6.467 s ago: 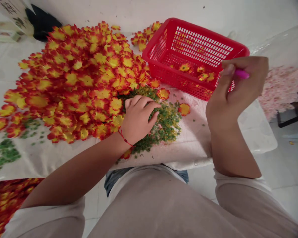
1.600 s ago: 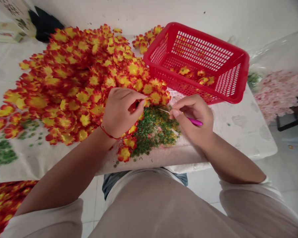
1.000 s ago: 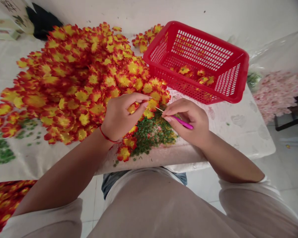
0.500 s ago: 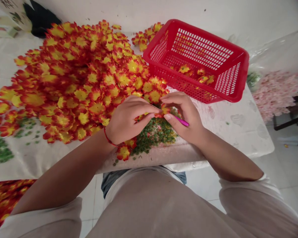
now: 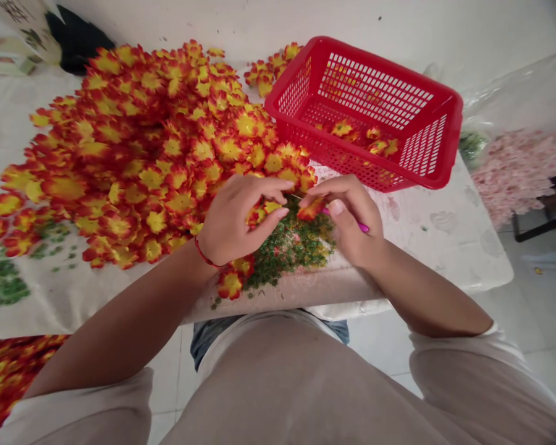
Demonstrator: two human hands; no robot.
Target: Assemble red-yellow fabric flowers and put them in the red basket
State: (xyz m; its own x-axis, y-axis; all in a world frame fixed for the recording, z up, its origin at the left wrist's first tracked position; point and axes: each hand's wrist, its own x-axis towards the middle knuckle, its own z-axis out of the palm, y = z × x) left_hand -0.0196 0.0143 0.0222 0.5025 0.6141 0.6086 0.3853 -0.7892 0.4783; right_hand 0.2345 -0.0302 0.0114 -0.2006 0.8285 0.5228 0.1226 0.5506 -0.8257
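Note:
My left hand [image 5: 238,216] curls over a small red-and-yellow fabric flower [image 5: 259,214] at the edge of a large heap of such flowers [image 5: 134,161]. A little to the right, my right hand [image 5: 352,221] pinches a pink-handled needle [image 5: 362,227] whose thin metal tip [image 5: 297,197] points toward my left hand. A folded orange-red flower [image 5: 311,209] sits against my right fingers. Just below both hands lies a scattered pile of small green beads [image 5: 290,250].
A red plastic mesh basket [image 5: 352,165] with several flowers inside stands just beyond my hands. A white-covered table [image 5: 445,247] bears everything. Pale pink flowers [image 5: 519,179] lie at right, more green beads [image 5: 2,287] at left, and flowers [image 5: 4,383] below the table's near edge.
My hands have drawn slightly apart since half a second ago. The orange-red flower now sits at my right fingers, and the pink handle has tilted.

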